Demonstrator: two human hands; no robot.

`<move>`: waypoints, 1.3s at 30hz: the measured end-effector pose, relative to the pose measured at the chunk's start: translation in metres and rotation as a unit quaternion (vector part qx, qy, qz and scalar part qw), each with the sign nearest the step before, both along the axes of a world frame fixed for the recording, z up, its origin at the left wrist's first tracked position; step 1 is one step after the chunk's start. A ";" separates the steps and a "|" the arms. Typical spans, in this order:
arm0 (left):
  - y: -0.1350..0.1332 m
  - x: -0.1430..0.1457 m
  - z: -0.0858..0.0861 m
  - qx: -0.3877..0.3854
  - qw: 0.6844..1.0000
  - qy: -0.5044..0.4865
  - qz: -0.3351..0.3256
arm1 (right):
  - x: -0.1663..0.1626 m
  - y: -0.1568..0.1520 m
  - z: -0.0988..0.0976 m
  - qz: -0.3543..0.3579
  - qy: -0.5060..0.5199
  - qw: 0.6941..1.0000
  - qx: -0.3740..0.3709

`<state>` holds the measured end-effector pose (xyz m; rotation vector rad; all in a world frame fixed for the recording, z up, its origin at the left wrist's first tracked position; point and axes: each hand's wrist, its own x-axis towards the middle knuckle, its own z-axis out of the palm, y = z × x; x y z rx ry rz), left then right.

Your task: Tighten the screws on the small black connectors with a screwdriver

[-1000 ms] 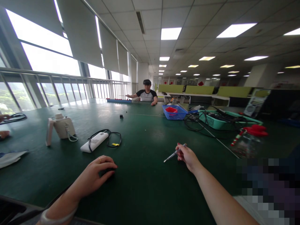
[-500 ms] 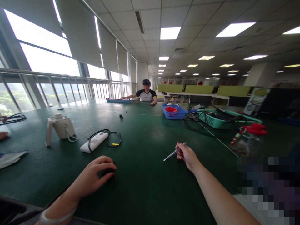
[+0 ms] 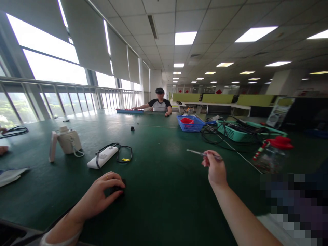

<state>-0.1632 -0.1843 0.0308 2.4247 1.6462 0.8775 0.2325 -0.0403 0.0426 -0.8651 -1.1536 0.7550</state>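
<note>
My right hand point(image 3: 215, 168) is raised over the right half of the green table point(image 3: 164, 205). Its fingers are closed round the handle of a slim screwdriver point(image 3: 195, 151), whose metal shaft points left, roughly level. My left hand point(image 3: 102, 193) rests low at the left, fingers curled round a small black object point(image 3: 124, 184). Most of that object is hidden under the fingers, and I cannot make out its kind. Just beyond the left hand lies a white power bank point(image 3: 102, 158) with a black cable looped about it.
A cream bottle point(image 3: 68, 140) stands at the left. To the right are a blue basket point(image 3: 191, 127), a green basket point(image 3: 232, 134) of tangled cables and a red-lidded jar point(image 3: 275, 155). A small black piece point(image 3: 132, 128) lies mid-table. Another person point(image 3: 160, 104) sits at the far end.
My right hand has moved right and lifted, and the screwdriver has swung from pointing down-left to nearly level. The left hand stays at almost the same place round the black object.
</note>
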 end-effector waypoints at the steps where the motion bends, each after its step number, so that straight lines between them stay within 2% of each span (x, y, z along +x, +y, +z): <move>1: 0.000 0.000 0.000 -0.009 1.000 0.000 -0.002 | 0.003 -0.003 0.006 -0.049 -0.013 0.997 0.059; 4: 0.001 -0.001 -0.002 -0.030 1.000 0.002 -0.009 | 0.012 -0.010 0.017 -0.170 -0.064 0.970 0.161; 5: 0.002 -0.002 -0.003 -0.035 0.999 0.001 -0.011 | 0.015 -0.011 0.018 -0.200 -0.083 0.963 0.160; 9: 0.002 -0.001 0.000 -0.050 0.999 -0.010 -0.013 | 0.022 -0.008 0.013 -0.238 -0.123 0.962 0.056; 12: 0.000 0.002 0.006 -0.062 0.998 -0.010 -0.006 | 0.023 -0.004 0.009 -0.264 -0.145 0.951 0.065; 14: -0.001 0.003 0.009 -0.068 0.998 -0.007 0.002 | 0.022 -0.001 0.006 -0.231 -0.186 0.955 0.019; 17: 0.000 0.002 0.008 -0.078 0.997 -0.005 0.011 | 0.019 0.002 0.000 -0.115 -0.199 0.971 -0.068; 20: 0.003 -0.002 0.002 -0.092 0.996 -0.011 -0.005 | 0.011 0.003 -0.008 -0.022 -0.112 0.992 -0.060; 24: 0.007 -0.008 -0.006 -0.097 0.994 -0.033 -0.035 | 0.002 0.006 -0.019 0.063 -0.046 0.992 -0.098; 28: 0.009 -0.011 -0.008 -0.114 0.991 -0.032 -0.067 | -0.001 0.010 -0.024 0.072 -0.013 0.990 -0.119; 30: 0.010 -0.013 -0.009 -0.094 0.992 -0.034 -0.075 | 0.001 0.011 -0.023 0.061 0.012 0.991 -0.118; 32: 0.013 -0.017 -0.011 -0.058 0.997 -0.034 -0.044 | 0.003 0.012 -0.023 0.050 0.029 0.992 -0.114; 36: 0.020 -0.023 -0.021 -0.016 0.996 -0.011 0.090 | 0.007 0.012 -0.023 0.050 0.040 0.992 -0.113; 39: 0.024 -0.025 -0.026 -0.036 0.994 0.012 0.104 | 0.006 0.014 -0.026 0.061 0.037 0.991 -0.112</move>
